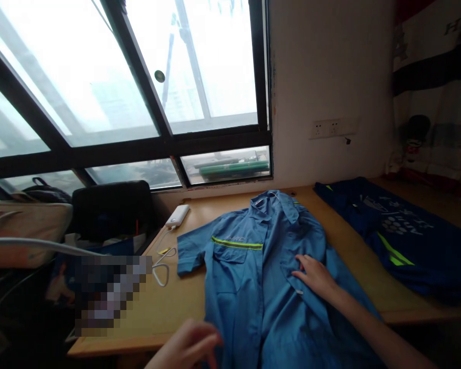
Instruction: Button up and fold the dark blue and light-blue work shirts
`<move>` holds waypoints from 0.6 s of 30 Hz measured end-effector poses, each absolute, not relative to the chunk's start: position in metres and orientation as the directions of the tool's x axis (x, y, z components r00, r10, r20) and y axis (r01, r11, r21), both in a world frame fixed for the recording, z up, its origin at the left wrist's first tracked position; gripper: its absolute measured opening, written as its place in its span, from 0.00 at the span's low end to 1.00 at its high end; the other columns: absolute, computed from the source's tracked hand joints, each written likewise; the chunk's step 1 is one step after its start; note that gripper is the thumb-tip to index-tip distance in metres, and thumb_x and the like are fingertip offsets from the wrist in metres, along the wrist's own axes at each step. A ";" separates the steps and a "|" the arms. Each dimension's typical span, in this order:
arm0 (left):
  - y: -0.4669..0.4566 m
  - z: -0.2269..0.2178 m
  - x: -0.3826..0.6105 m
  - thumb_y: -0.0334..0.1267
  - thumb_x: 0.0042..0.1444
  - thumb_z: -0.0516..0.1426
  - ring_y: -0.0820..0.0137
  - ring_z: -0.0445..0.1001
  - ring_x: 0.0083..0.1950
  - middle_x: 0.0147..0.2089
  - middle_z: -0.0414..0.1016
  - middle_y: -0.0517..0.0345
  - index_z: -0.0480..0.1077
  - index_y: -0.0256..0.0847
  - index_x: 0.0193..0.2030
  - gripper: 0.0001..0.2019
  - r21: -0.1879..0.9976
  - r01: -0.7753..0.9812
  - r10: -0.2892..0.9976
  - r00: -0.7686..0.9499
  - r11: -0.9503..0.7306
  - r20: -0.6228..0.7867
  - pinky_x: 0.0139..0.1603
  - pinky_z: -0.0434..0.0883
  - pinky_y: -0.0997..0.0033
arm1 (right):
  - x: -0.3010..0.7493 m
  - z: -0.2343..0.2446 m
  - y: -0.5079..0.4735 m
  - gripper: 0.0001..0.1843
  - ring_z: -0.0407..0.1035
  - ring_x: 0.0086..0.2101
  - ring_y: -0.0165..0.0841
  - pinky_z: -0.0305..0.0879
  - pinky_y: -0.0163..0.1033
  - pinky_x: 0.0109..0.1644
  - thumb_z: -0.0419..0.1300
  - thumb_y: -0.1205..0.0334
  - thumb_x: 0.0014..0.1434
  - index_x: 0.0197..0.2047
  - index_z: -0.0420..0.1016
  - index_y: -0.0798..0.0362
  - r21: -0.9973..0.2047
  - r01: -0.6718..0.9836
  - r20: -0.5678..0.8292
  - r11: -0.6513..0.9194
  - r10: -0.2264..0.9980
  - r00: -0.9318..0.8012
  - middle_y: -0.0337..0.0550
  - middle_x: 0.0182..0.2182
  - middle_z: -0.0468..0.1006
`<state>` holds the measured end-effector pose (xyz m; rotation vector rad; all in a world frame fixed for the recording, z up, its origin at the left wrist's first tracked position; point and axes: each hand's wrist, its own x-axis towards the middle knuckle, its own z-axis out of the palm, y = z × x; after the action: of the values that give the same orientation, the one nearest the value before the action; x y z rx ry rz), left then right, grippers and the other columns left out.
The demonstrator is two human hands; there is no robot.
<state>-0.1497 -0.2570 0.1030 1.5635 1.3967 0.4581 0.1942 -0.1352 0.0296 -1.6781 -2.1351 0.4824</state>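
A light blue short-sleeved work shirt [240,279] lies spread on the wooden table, collar toward the window. A yellow-green and grey stripe crosses its chest above a flap pocket, and its front hangs partly open. My right hand [315,277] rests on the right front panel, thumb and forefinger apart, touching the cloth. Low in the picture, my left hand [192,344] is beside the shirt's lower left edge. Its curled fingers are smeared by motion, so whether they hold cloth does not show.
A dark blue garment [392,225] with white print lies at the table's right. A white power bank [177,216] with a cable [162,271] sits at the left. Beyond the table's left edge are a black chair [113,205] and bags. A window and wall stand behind.
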 end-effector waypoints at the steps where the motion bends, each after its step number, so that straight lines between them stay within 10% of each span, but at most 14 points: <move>1: -0.239 0.106 -0.140 0.54 0.51 0.48 0.70 0.70 0.25 0.20 0.72 0.56 0.73 0.36 0.30 0.23 0.827 0.559 0.939 0.247 0.063 -0.238 0.29 0.67 0.74 | 0.190 0.036 -0.140 0.15 0.67 0.34 0.36 0.60 0.38 0.40 0.55 0.57 0.51 0.41 0.70 0.54 -0.534 0.813 0.064 0.234 0.969 -0.237 0.45 0.31 0.72; 6: -0.126 0.086 -0.076 0.50 0.53 0.48 0.65 0.72 0.40 0.38 0.74 0.50 0.70 0.35 0.40 0.20 0.790 0.552 0.964 0.163 -0.266 0.211 0.40 0.67 0.69 | 0.136 0.071 -0.190 0.10 0.66 0.28 0.29 0.60 0.30 0.31 0.56 0.57 0.51 0.30 0.73 0.54 -0.868 0.423 -0.015 0.261 0.837 -0.547 0.38 0.26 0.72; 9: -0.070 0.057 -0.036 0.48 0.54 0.48 0.63 0.60 0.57 0.56 0.62 0.47 0.60 0.36 0.54 0.24 0.681 0.612 0.914 0.217 -0.401 0.343 0.55 0.58 0.63 | 0.109 0.079 -0.210 0.11 0.64 0.23 0.25 0.58 0.27 0.25 0.60 0.55 0.45 0.28 0.73 0.55 -0.959 0.242 -0.192 0.149 0.287 -0.939 0.34 0.21 0.70; 11: -0.046 0.039 -0.019 0.51 0.52 0.49 0.61 0.52 0.61 0.61 0.54 0.47 0.53 0.38 0.59 0.30 0.600 0.721 0.937 0.226 -0.345 0.267 0.58 0.52 0.59 | 0.115 0.081 -0.196 0.12 0.67 0.26 0.27 0.61 0.28 0.30 0.59 0.56 0.46 0.30 0.73 0.57 -0.982 0.174 -0.163 0.073 0.130 -0.978 0.37 0.23 0.72; 13: -0.031 0.023 -0.014 0.55 0.48 0.51 0.58 0.47 0.63 0.63 0.51 0.48 0.50 0.40 0.60 0.35 0.487 0.822 0.954 0.227 -0.296 0.196 0.60 0.47 0.55 | 0.142 0.081 -0.161 0.14 0.69 0.34 0.31 0.63 0.33 0.39 0.54 0.57 0.51 0.35 0.73 0.58 -0.993 0.119 -0.103 0.002 0.489 -0.866 0.42 0.31 0.74; 15: -0.024 0.012 -0.017 0.57 0.48 0.50 0.58 0.46 0.64 0.63 0.50 0.50 0.50 0.41 0.61 0.35 0.380 0.876 0.952 0.240 -0.296 0.189 0.61 0.45 0.54 | 0.177 0.075 -0.117 0.12 0.69 0.35 0.33 0.64 0.37 0.39 0.53 0.59 0.50 0.33 0.72 0.57 -0.984 0.176 -0.079 -0.015 0.928 -0.364 0.43 0.31 0.74; 18: -0.020 0.002 -0.026 0.54 0.54 0.44 0.61 0.48 0.63 0.63 0.51 0.52 0.50 0.43 0.61 0.29 0.301 0.904 0.945 0.245 -0.303 0.216 0.60 0.46 0.56 | 0.215 0.055 -0.065 0.07 0.69 0.37 0.38 0.64 0.41 0.42 0.58 0.67 0.42 0.29 0.71 0.55 -0.952 0.280 -0.062 -0.123 0.974 0.217 0.45 0.30 0.75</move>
<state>-0.0262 -0.0199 0.0024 2.3859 1.7818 0.5454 0.2146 -0.0655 0.0545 -1.5863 -1.2133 0.9643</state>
